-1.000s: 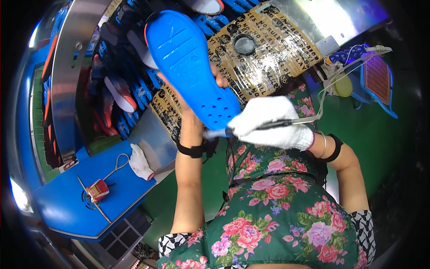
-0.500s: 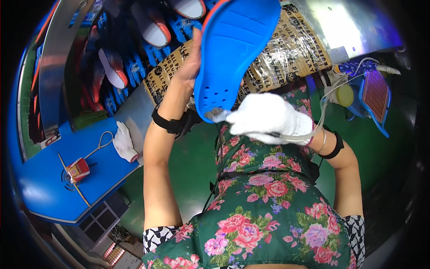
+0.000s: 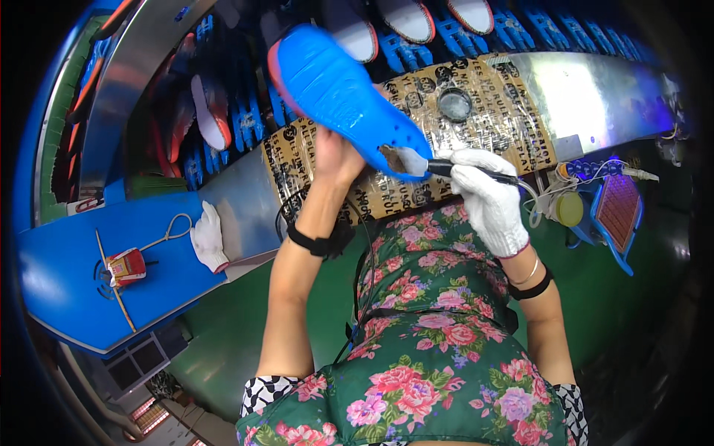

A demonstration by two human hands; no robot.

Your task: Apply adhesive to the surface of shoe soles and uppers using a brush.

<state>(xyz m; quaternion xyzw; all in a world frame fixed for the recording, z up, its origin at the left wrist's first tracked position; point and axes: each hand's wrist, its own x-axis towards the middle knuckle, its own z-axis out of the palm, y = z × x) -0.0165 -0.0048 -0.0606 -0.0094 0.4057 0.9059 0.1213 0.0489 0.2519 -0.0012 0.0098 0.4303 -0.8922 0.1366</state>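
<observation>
A shoe factory workstation: white-and-orange shoe soles (image 3: 405,16) riding blue plastic holders on a conveyor (image 3: 461,37), printed cardboard taped over a long steel bench (image 3: 595,89), green-painted floor (image 3: 223,342) below

Counted in view: one blue shoe sole (image 3: 342,93) held aloft; one brush (image 3: 446,167); one spare white glove (image 3: 208,238) on the blue bench (image 3: 67,290); one round tin (image 3: 454,104) on the taped board; at least five white-faced soles (image 3: 405,16) were racked behind.
</observation>
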